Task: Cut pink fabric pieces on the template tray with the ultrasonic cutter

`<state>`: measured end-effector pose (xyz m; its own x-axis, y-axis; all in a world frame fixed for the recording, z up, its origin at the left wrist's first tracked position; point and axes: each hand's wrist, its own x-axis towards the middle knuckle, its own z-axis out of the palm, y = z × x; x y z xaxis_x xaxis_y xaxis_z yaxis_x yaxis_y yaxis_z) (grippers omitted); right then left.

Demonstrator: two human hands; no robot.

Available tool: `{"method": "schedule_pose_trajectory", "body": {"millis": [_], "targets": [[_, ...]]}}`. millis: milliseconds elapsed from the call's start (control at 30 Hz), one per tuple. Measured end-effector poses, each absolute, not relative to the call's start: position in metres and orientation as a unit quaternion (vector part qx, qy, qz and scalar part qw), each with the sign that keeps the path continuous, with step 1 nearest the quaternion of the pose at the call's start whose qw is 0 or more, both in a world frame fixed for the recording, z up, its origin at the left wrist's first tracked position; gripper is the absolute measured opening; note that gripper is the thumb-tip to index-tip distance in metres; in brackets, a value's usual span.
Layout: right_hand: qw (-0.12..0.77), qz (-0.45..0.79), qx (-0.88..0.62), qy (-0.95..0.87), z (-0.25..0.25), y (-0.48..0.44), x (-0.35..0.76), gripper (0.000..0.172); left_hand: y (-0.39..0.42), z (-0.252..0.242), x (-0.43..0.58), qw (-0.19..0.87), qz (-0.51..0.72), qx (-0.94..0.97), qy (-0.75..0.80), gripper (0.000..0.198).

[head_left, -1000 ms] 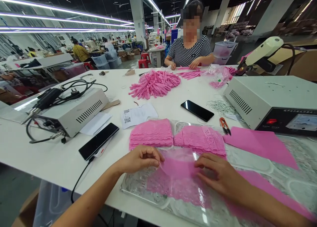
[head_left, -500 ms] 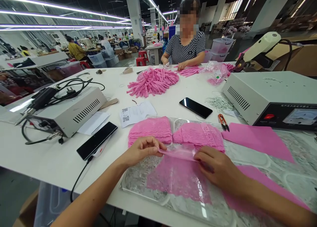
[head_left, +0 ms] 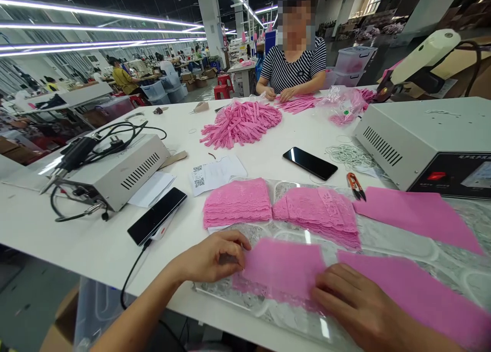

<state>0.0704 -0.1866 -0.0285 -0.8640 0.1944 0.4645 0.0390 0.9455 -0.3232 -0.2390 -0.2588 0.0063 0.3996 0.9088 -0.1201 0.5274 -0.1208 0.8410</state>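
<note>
A sheer pink fabric piece (head_left: pixel 284 265) lies almost flat on a clear plastic sheet (head_left: pixel 253 303), with pink lace showing along its near edge. At its left edge my left hand (head_left: pixel 215 255) is closed, thumb and fingers pinched on the fabric. My right hand (head_left: pixel 349 298) has its fingers curled together on the right edge, its thumb hidden. Just beyond are two stacks of pink lace pieces, a left stack (head_left: pixel 238 203) and a right stack (head_left: pixel 318 214). Plain pink fabric (head_left: pixel 406 285) lies right of my right hand.
Orange-handled thread snips (head_left: pixel 356 186) lie beside another pink fabric sheet (head_left: pixel 418 216). Two phones (head_left: pixel 157 216) (head_left: pixel 310 162), two metal control boxes (head_left: pixel 123 170) (head_left: pixel 429 137) and a heap of pink straps (head_left: pixel 245 124) are on the table. A person in a striped top (head_left: pixel 295 68) sits opposite.
The fabric that was raised and stretched between my hands is now laid down nearer me. Both hands have moved lower, and my right hand slightly rightward.
</note>
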Motion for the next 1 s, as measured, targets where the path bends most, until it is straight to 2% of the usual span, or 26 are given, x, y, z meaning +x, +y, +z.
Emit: {"method": "schedule_pose_trajectory", "body": {"millis": [300,467,667,867,1000], "targets": [[0.262,0.123,-0.051,-0.956,-0.035,-0.187,0.069,0.036,-0.277,0.006,-0.237,0.346,0.167,0.760,0.524,0.017],[0.302,0.117,-0.086,-0.942,-0.041,-0.191,0.072,0.035,-0.277,0.014,-0.235,0.305,0.166,0.795,0.497,0.027],[0.249,0.143,-0.106,-0.952,-0.021,-0.194,0.080,0.026,-0.277,0.013,-0.222,0.218,0.145,0.829,0.495,0.025],[0.324,0.112,-0.161,-0.925,-0.020,-0.188,0.116,0.033,-0.272,0.013,-0.205,0.113,0.108,0.873,0.462,0.034],[0.391,0.108,-0.298,-0.864,-0.039,-0.190,0.175,0.026,-0.258,0.007,-0.192,0.051,0.075,0.918,0.385,0.031]]}}
